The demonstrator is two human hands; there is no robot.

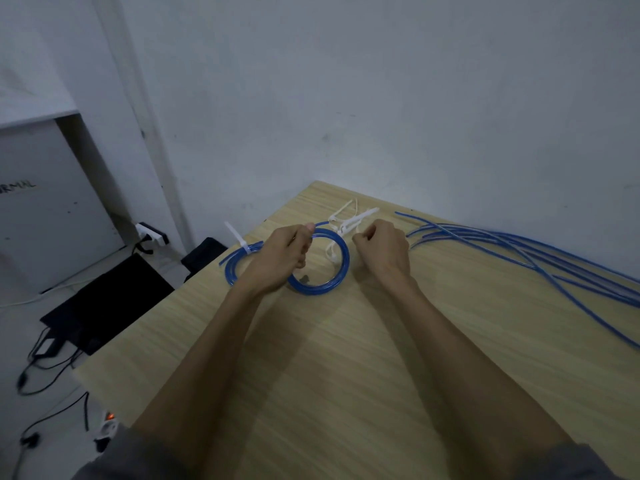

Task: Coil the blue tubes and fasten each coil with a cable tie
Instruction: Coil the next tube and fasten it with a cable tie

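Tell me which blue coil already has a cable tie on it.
The left coil at the table's edge: a white cable tie wraps it, tail sticking up. The coil held by the left hand shows no fastened tie.

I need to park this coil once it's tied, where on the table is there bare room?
Bare wood lies on the near table, around your forearms. It is crowded farther back: cable ties, the tied coil left, loose tubes right.
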